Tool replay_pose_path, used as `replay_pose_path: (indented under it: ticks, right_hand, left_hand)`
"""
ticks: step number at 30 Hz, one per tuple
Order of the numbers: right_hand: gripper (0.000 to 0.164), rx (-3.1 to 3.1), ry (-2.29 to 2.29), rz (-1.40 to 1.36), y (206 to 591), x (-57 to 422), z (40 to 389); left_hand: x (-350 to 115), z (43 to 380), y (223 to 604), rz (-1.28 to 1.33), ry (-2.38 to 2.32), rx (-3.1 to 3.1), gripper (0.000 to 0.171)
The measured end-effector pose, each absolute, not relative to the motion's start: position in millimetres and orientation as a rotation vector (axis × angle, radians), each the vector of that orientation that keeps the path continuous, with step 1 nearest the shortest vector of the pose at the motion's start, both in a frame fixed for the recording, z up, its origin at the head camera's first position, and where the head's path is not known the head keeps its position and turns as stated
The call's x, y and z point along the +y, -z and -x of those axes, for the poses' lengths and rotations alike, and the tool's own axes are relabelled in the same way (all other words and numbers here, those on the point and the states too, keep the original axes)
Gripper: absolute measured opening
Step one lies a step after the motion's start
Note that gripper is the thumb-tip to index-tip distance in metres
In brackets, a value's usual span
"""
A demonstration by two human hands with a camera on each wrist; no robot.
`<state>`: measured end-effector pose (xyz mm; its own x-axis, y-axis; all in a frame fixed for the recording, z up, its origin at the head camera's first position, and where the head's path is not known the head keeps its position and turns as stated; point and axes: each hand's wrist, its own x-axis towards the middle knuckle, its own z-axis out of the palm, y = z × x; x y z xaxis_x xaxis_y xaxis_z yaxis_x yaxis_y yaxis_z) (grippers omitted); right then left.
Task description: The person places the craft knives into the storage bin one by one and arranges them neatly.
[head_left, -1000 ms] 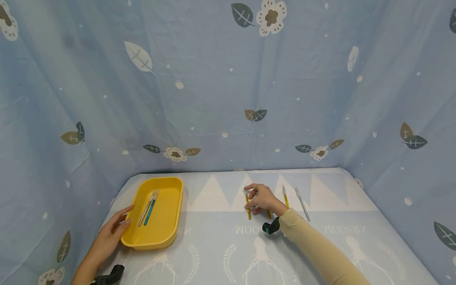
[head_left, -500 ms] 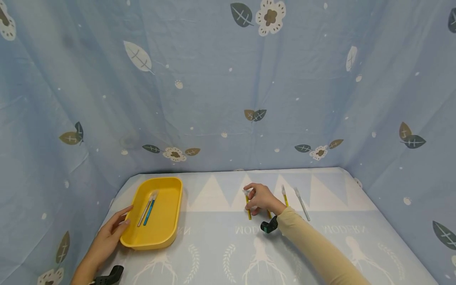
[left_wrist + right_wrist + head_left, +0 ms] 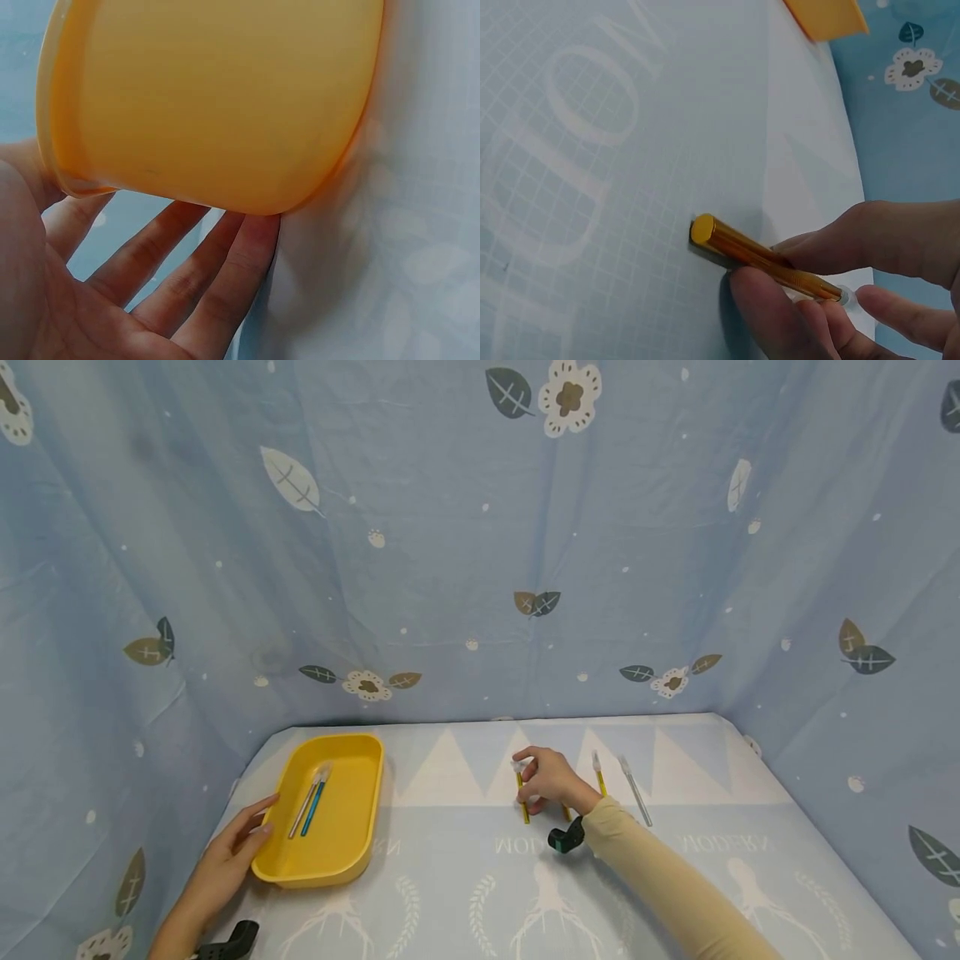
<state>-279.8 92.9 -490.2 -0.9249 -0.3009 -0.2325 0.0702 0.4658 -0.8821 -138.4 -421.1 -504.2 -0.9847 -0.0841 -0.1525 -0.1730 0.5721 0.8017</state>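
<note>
With thumb and fingers, my right hand [image 3: 550,778] pinches a gold-handled craft knife [image 3: 735,241] that lies low at the table, its clear cap toward the back. My left hand [image 3: 227,852] is at the left side of a yellow tray [image 3: 356,860]; in the left wrist view its fairly straight fingers [image 3: 184,289] touch the outer wall. Inside the tray lie a blue craft knife [image 3: 312,810] and a pinkish one [image 3: 300,814], side by side. Partly hidden by my right wrist is another gold knife [image 3: 566,812].
Right of my right wrist lie a gold craft knife [image 3: 599,774] and a silver one [image 3: 636,791]. The patterned table [image 3: 442,860] meets a blue printed curtain [image 3: 450,543] at the back and both sides.
</note>
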Motion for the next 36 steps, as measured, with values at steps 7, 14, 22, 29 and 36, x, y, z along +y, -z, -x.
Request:
replay_pose_path:
  ticks: [7,14,22,29,36]
  right_hand:
    - [0.076,2.383,1.399,0.169,490,90,282]
    - [0.073,2.410,1.322,0.152,485,88,283]
    - [0.069,2.386,1.284,0.133,480,88,288]
    - [0.069,2.329,1.279,0.151,475,93,292]
    - [0.069,2.284,1.273,0.152,473,96,296]
  left_hand:
    - [-422,138,506,0.212,-1.398,2.702,0.067]
    - [-421,137,507,0.190,-1.428,2.707,0.069]
    - [-421,138,507,0.209,-1.404,2.708,0.069]
    - [-419,138,504,0.226,-1.373,2.717,0.069]
    - [-419,139,505,0.234,-1.385,2.699,0.069]
